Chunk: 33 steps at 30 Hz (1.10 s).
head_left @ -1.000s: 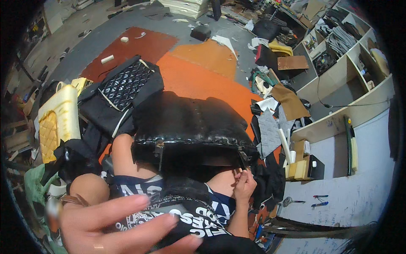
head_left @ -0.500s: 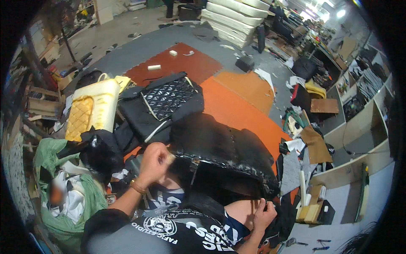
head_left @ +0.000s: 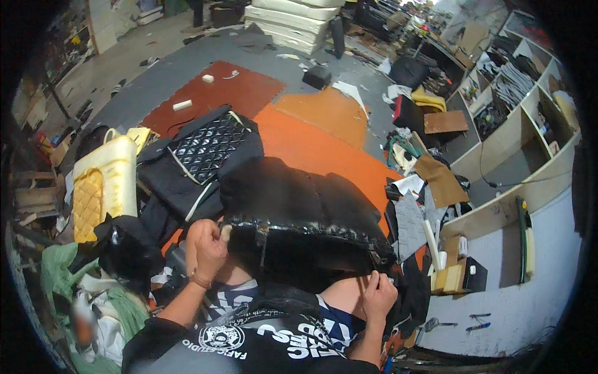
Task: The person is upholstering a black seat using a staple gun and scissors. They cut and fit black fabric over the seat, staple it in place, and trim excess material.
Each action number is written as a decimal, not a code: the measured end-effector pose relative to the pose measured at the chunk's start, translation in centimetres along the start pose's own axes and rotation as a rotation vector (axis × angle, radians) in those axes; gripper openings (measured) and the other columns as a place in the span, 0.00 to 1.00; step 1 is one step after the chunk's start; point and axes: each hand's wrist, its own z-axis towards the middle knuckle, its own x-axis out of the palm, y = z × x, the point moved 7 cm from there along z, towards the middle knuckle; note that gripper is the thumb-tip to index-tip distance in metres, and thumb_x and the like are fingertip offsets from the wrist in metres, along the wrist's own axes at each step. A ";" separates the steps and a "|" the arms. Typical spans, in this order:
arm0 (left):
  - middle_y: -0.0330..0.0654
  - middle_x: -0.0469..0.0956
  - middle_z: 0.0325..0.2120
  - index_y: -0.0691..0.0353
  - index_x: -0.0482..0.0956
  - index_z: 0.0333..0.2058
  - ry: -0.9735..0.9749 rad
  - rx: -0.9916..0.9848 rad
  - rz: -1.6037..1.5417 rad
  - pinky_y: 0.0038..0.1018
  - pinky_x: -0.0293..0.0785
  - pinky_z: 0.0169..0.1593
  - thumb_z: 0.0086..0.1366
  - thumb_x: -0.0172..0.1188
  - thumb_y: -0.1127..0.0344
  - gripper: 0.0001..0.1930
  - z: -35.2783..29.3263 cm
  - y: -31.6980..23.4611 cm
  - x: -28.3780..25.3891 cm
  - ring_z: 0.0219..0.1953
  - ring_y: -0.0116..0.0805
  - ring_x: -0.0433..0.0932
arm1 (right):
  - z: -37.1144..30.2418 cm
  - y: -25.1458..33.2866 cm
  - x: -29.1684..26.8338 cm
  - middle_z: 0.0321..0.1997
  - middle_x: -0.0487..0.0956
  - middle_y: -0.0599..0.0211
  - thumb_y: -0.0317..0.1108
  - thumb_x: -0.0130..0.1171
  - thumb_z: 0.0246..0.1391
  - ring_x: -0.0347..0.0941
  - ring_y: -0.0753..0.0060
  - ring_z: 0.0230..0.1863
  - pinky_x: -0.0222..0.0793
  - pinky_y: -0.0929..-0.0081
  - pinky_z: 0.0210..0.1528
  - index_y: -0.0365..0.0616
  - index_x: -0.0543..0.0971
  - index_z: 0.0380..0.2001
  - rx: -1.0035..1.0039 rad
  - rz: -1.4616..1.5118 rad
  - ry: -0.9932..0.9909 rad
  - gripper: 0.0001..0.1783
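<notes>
Orange mat (head_left: 330,149), black cover (head_left: 299,190) between left hand (head_left: 208,244) and right hand (head_left: 379,297)

White lettering (head_left: 296,341), round emblem (head_left: 222,338) on black shirt (head_left: 156,336), large letters (head_left: 233,300) on navy shorts (head_left: 249,289)

This looks like an upholstery workshop: a black padded cover (head_left: 305,196), a quilted black piece (head_left: 208,146), a yellow foam block (head_left: 121,181), stacked white pads (head_left: 289,28), offcuts (head_left: 441,181) strewn about the floor, and open wooden shelves (head_left: 489,207) holding grey material (head_left: 514,87).
</notes>
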 end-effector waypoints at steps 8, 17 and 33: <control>0.65 0.77 0.24 0.65 0.71 0.34 0.204 0.075 0.155 0.56 0.68 0.31 0.75 0.58 0.57 0.16 14.8 3.1 4.2 0.31 0.71 0.77 | 5.8 8.3 2.0 0.25 0.81 0.46 0.44 0.56 0.69 0.81 0.39 0.28 0.76 0.46 0.32 0.42 0.78 0.25 0.021 -0.141 -0.049 0.21; 0.64 0.79 0.22 0.59 0.73 0.38 0.129 -0.007 0.200 0.60 0.74 0.30 0.76 0.54 0.52 0.16 9.1 -0.2 11.2 0.28 0.71 0.80 | 20.1 0.9 5.2 0.35 0.84 0.46 0.52 0.52 0.71 0.82 0.34 0.40 0.75 0.39 0.42 0.40 0.83 0.34 0.162 -0.245 -0.037 0.25; 0.51 0.85 0.26 0.66 0.86 0.37 1.125 -0.437 0.225 0.42 0.80 0.29 0.72 0.63 0.46 0.23 -15.5 16.3 26.9 0.26 0.44 0.86 | -0.8 -23.9 26.0 0.46 0.84 0.47 0.54 0.51 0.72 0.83 0.46 0.47 0.77 0.48 0.49 0.37 0.84 0.45 0.883 0.107 0.575 0.28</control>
